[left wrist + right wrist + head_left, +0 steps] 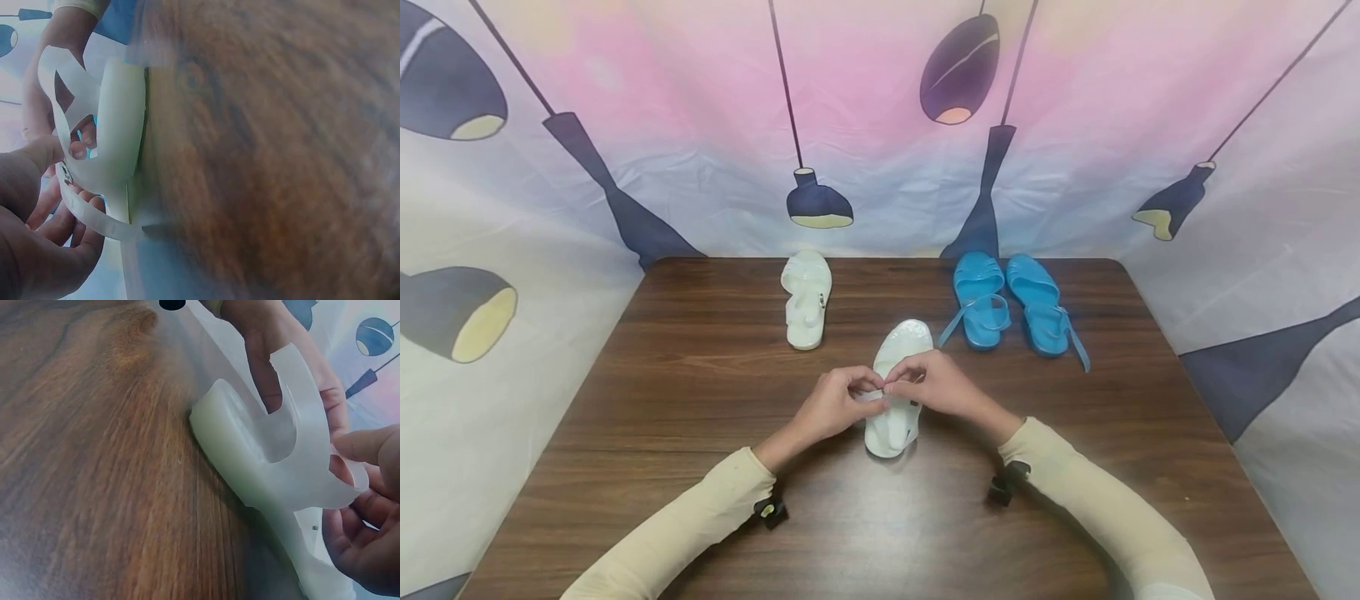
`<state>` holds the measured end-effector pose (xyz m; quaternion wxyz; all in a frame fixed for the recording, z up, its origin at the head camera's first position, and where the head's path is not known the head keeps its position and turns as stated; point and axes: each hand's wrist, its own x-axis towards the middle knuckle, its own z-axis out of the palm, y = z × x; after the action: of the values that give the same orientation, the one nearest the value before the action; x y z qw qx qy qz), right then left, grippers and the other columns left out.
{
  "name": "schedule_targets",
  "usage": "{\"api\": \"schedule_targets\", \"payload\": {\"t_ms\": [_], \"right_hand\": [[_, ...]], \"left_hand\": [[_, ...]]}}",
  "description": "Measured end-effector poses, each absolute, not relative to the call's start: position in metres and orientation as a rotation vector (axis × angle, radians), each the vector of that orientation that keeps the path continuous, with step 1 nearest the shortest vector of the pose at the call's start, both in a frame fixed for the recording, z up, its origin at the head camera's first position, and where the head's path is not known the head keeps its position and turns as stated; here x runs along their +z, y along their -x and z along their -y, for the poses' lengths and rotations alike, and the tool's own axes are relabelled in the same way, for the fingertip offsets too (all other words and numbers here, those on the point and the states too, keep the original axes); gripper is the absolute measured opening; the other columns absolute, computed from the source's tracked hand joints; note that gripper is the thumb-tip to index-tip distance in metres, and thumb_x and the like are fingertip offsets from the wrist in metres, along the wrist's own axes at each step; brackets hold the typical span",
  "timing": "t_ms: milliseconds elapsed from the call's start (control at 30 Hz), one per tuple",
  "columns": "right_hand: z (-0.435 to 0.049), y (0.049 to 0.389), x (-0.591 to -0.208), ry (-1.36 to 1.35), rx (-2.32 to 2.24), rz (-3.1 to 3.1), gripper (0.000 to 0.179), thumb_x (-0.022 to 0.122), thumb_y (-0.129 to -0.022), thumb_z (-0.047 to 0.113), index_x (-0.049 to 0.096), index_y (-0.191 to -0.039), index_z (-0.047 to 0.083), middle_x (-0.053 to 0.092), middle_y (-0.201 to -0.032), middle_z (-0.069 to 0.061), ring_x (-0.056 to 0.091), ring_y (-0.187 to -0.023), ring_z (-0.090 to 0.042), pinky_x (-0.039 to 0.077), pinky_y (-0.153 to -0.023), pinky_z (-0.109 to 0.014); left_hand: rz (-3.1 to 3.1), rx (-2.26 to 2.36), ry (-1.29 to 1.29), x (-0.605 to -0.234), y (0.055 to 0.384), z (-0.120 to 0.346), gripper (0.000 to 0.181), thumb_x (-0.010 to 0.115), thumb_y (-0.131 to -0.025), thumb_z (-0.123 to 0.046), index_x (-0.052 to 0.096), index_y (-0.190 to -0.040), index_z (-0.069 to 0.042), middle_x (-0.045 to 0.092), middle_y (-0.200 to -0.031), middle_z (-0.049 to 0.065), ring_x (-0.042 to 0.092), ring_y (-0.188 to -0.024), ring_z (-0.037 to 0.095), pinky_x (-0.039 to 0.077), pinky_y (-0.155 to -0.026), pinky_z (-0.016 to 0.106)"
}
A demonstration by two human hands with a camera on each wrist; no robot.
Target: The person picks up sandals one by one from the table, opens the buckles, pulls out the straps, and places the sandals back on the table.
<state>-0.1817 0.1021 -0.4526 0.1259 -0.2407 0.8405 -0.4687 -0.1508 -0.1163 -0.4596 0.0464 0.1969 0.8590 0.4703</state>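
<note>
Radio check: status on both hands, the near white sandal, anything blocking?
Left hand and right hand pinching strap. Near white sandal sole-down on table. Blue sandals farther back, nothing visibly blocking.

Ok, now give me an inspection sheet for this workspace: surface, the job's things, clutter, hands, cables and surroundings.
Surface: brown wood-grain table, light glare near its middle.
Job's things: white sandal, toe pointing away from the person; its strap is raised between the hands.
Clutter: second white sandal and two blue sandals toward the far edge, none touched.
Hands: left hand and right hand both pinch the strap, fingertips close together.
Cables: nothing seen.
Surroundings: backdrop behind and at both sides, printed with hanging lamps.
</note>
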Motion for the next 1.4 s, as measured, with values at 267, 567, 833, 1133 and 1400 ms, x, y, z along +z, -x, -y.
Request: {"api": "schedule_targets", "payload": {"t_ms": [267, 567, 833, 1133, 1400], "right_hand": [[-0.102, 0.180, -0.451, 0.754, -1.359, -2.465, 0.014, 0.083, -0.088, 0.026, 0.081, -0.098, 0.017, 0.078, -0.091, 0.009, 0.066, -0.085, -0.012, 0.057, -0.073, -0.029], [-0.102, 0.179, -0.451, 0.822, -1.306, -2.503, 0.015, 0.082, -0.088, 0.030, 0.082, -0.098, 0.020, 0.078, -0.093, 0.011, 0.067, -0.094, -0.009, 0.056, -0.082, -0.030], [-0.103, 0.179, -0.458, 0.761, -1.345, -2.536, 0.010, 0.085, -0.086, 0.025, 0.082, -0.093, 0.019, 0.077, -0.089, 0.013, 0.065, -0.091, -0.010, 0.053, -0.078, -0.027], [-0.111, 0.178, -0.466, 0.664, -1.427, -2.500, 0.007, 0.083, -0.087, 0.019, 0.081, -0.093, 0.015, 0.077, -0.088, 0.007, 0.062, -0.085, -0.015, 0.053, -0.072, -0.028], [-0.127, 0.180, -0.463, 0.599, -1.457, -2.469, 0.008, 0.082, -0.088, 0.019, 0.080, -0.095, 0.015, 0.075, -0.088, 0.006, 0.067, -0.082, -0.016, 0.058, -0.070, -0.032]], "left_hand": [[-2.613, 1.448, -0.569, -0.459, 0.152, 0.118, 0.018, 0.086, -0.083, -0.016, 0.073, -0.095, -0.011, 0.077, -0.090, -0.002, 0.073, -0.086, 0.010, 0.059, -0.079, 0.026], [-2.617, 1.383, -0.620, -0.454, 0.152, 0.122, 0.015, 0.082, -0.089, -0.023, 0.078, -0.099, -0.012, 0.078, -0.090, -0.004, 0.073, -0.085, 0.007, 0.059, -0.078, 0.026], [-2.610, 1.450, -0.617, -0.455, 0.149, 0.122, 0.015, 0.079, -0.091, -0.021, 0.077, -0.102, -0.010, 0.079, -0.095, 0.002, 0.075, -0.090, 0.011, 0.059, -0.076, 0.024], [-2.592, 1.513, -0.553, -0.459, 0.149, 0.123, 0.018, 0.082, -0.088, -0.015, 0.077, -0.102, -0.004, 0.079, -0.095, 0.007, 0.076, -0.090, 0.016, 0.060, -0.074, 0.023], [-2.576, 1.561, -0.513, -0.463, 0.149, 0.126, 0.018, 0.083, -0.087, -0.015, 0.077, -0.100, -0.005, 0.079, -0.094, 0.005, 0.075, -0.088, 0.013, 0.059, -0.071, 0.022]]}}
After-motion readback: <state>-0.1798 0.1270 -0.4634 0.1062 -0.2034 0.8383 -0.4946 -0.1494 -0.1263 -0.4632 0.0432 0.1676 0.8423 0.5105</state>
